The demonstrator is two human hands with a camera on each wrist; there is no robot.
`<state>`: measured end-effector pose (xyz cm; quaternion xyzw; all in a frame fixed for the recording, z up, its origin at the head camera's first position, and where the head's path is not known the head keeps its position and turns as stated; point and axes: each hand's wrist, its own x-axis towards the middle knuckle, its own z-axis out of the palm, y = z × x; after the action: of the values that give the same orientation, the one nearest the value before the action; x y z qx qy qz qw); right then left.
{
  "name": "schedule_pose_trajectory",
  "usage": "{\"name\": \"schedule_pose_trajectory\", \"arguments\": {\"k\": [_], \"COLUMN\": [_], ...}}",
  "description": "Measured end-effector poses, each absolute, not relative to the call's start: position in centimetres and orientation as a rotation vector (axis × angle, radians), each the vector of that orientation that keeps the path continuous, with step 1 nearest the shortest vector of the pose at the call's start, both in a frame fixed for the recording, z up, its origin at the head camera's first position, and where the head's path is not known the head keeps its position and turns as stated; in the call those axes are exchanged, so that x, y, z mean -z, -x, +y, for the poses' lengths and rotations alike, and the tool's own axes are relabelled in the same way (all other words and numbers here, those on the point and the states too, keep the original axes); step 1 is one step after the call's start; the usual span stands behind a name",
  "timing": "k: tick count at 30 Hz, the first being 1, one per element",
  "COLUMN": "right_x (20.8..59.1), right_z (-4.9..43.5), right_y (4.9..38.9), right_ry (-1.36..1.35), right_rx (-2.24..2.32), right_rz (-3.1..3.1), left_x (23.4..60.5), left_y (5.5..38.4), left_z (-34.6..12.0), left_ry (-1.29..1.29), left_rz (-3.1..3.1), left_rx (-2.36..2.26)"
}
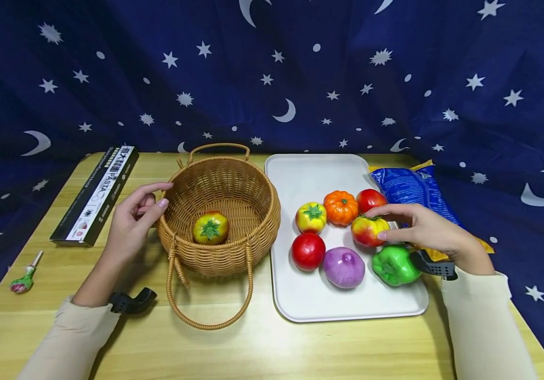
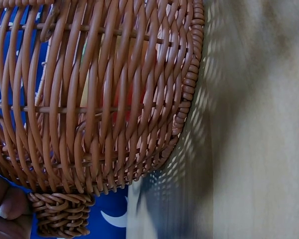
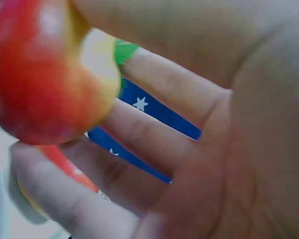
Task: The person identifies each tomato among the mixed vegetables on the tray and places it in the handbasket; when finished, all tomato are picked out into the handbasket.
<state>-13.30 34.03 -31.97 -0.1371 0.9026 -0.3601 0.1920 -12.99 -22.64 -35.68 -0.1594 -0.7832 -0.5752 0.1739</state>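
Note:
My right hand (image 1: 426,227) holds a red-and-yellow tomato (image 1: 366,232) with a green leafy top between thumb and fingers, over the white tray (image 1: 348,306). In the right wrist view the same tomato (image 3: 45,74) fills the upper left, against the fingertips. My left hand (image 1: 131,221) grips the left rim of a round wicker basket (image 1: 224,258) with thumb and forefinger. Inside the basket lies another yellow-and-red tomato (image 1: 210,228). Woven basket side (image 2: 109,89) takes up most of the left wrist view, with fingertips just showing at the lower left.
Around the held tomato on the tray are a yellow tomato (image 1: 311,217), an orange pumpkin (image 1: 340,208), red tomatoes (image 1: 308,252), a purple onion (image 1: 344,267) and a green bell pepper (image 1: 396,265). A blue bag (image 1: 410,187), pasta box (image 1: 96,198) and lollipop (image 1: 22,282) lie outside it.

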Motion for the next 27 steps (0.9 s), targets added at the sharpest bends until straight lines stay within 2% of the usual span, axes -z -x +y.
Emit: {"name": "schedule_pose_trajectory", "arguments": {"k": [6, 17, 27], "right_x": [31.0, 30.0, 28.2], "right_z": [33.4, 31.5, 29.0], "right_y": [13.1, 12.6, 12.1], "right_ry": [0.407, 0.282, 0.367], "right_rx": [1.037, 1.234, 1.232], "right_rz": [2.664, 2.695, 2.729], "left_x": [35.7, 35.8, 35.9], "left_y": [12.9, 13.3, 13.2], "left_z": [-22.7, -22.7, -22.6], "left_ry": [0.437, 0.452, 0.466], "left_rz": [-2.225, -2.213, -2.197], "left_rx": [1.633, 1.633, 1.649]}}
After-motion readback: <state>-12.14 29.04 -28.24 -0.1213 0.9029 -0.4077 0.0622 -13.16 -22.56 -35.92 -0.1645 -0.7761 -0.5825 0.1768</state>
